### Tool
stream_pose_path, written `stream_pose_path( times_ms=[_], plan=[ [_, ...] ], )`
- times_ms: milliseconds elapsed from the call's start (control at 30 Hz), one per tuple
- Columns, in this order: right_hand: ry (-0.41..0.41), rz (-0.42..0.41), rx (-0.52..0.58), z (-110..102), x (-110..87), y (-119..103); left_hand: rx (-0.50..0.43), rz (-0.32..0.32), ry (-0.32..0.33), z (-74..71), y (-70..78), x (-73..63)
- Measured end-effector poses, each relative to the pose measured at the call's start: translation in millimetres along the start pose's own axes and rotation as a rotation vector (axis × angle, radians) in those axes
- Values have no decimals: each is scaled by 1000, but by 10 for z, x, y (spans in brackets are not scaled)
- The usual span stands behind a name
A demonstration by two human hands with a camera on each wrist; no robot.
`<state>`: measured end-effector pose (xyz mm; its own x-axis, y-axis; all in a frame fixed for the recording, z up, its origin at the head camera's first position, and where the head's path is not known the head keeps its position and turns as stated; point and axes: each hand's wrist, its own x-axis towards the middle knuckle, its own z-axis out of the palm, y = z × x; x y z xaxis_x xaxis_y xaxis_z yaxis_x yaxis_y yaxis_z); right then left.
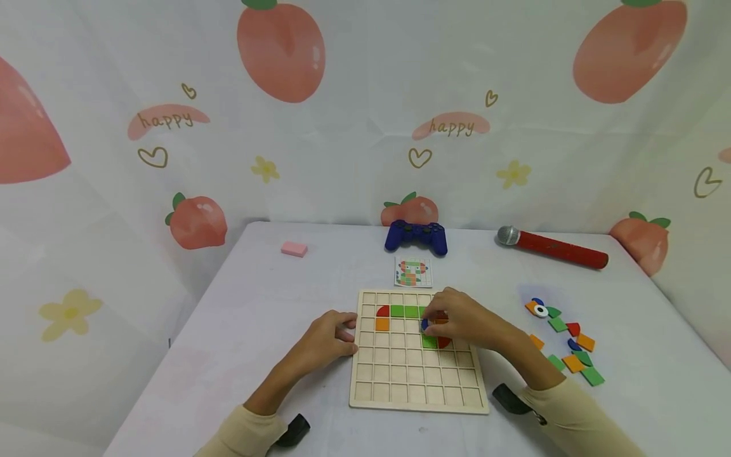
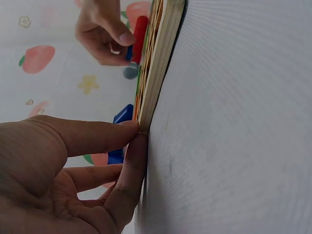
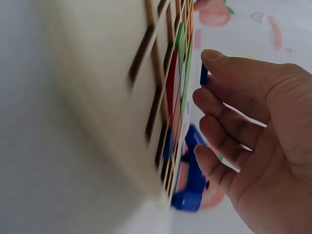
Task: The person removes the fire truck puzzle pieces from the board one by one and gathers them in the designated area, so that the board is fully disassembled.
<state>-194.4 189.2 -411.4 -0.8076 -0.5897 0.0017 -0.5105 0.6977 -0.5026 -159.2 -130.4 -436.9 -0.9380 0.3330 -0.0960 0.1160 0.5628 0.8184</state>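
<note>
A wooden grid board [image 1: 398, 374] lies on the white table between the hands. My left hand [image 1: 325, 343] pinches its left edge between thumb and index finger, seen close in the left wrist view. Over the board's upper right part, my right hand [image 1: 468, 320] holds a small blue tile [image 3: 204, 74] by its fingertips. Tiles sit in the grid's upper rows: a red rounded one [image 1: 383, 311], green squares [image 1: 405, 311], an orange square [image 1: 382, 324], plus a lower green square [image 1: 429, 342] beside a red tile [image 1: 443, 343]. The right hand hides some cells.
Loose coloured tiles [image 1: 592, 376], including a white eye-like disc [image 1: 540, 311], lie scattered on the right. Behind the board are a pattern card [image 1: 413, 273] and a blue game controller [image 1: 415, 237]. A red microphone [image 1: 554, 248] and a pink block [image 1: 294, 249] lie farther back.
</note>
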Motion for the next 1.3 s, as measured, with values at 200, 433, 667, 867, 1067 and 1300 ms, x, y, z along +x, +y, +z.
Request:
stream_pose_path(
  times_ms=[200, 433, 667, 867, 1067, 1300],
  plan=[
    [-5, -67, 1, 108, 186, -165, -2, -3, 1, 0, 3, -3],
    [-1, -131, 6, 207, 409, -330, -1, 2, -4, -5, -12, 8],
    [-15, -181, -12, 294, 577, -460, -13, 9, -8, -20, -23, 11],
    [-23, -161, -34, 347, 670, -545, -17, 7, -13, -25, -23, 9],
    [-40, -149, -47, 383, 726, -592, -11, 7, -18, -25, -26, 7],
    [-54, -125, -55, 381, 746, -619, -10, 10, -18, -26, -26, 10]
  ],
)
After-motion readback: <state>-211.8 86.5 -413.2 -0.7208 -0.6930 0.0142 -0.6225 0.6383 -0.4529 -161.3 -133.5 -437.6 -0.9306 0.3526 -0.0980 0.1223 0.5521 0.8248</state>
